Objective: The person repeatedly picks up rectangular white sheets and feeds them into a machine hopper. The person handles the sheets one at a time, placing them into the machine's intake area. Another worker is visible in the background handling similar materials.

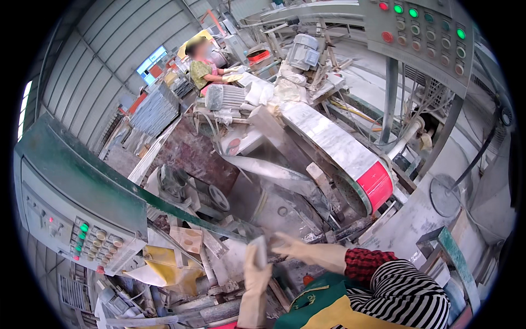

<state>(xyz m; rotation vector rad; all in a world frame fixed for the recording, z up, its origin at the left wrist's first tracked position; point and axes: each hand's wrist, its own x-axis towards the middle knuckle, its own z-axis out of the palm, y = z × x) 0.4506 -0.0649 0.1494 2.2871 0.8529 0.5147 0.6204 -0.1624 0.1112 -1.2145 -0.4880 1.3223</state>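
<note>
My left hand [256, 277], in a cream rubber glove, is raised at the bottom middle and closed round a small pale rectangular slab [259, 252], held on edge. To its right, my right hand [287, 248] wears the same kind of glove. Its fingers are stretched out and apart, slightly blurred, and point toward the slab without gripping it. A red checked cuff covers that forearm, above a black-and-white striped sleeve. Just beyond both hands lies a dusty grey machine bed [285, 211].
A belt guard with a red end [375, 186] stretches away ahead. Control panels with lit buttons stand at left [71, 230] and upper right [419, 41]. A green beam [181, 211] crosses on the left. Another person [203, 68] works at the far end, beside a motor [303, 52].
</note>
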